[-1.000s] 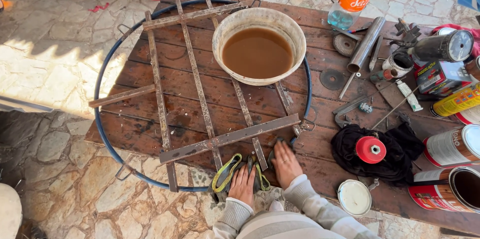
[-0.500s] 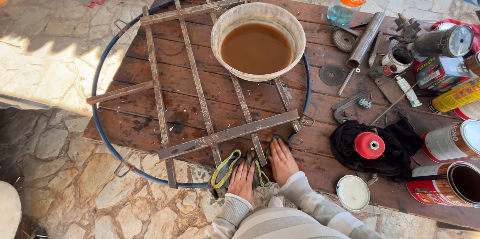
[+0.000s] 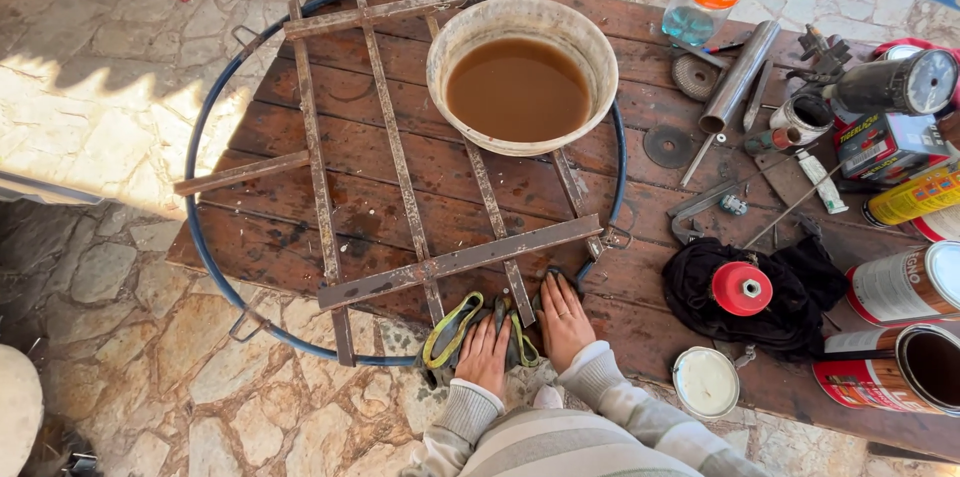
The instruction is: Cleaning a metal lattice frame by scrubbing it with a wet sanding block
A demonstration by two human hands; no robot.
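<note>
Yellow-green and dark grey, the work gloves point(image 3: 470, 332) lie bunched at the near edge of the wooden bench point(image 3: 300, 137), at six o'clock in the view, just under the lower end of a rusty metal grid point(image 3: 400, 177). The left hand point(image 3: 487, 352) lies flat on top of the gloves with its fingers stretched out, so its grip is wide and closes on nothing. The right hand point(image 3: 565, 317) rests just beside it, at about three o'clock from the left, palm down, fingers spread over the dark part of the gloves and the bench edge; its grip is wide as well. Both sleeves are striped grey. The grid of welded flat bars sits inside a blue hoop point(image 3: 195, 207) that overhangs the bench toward nine o'clock. At twelve o'clock from the hands, a pale basin point(image 3: 590, 42) of brown liquid stands on the grid. At three o'clock lies a black cloth point(image 3: 800, 287) with a red disc point(image 3: 741, 288) on it, and below that a round white lid point(image 3: 705, 382). Paint cans point(image 3: 905, 282) crowd the bench at four o'clock, well apart from the hands.
</note>
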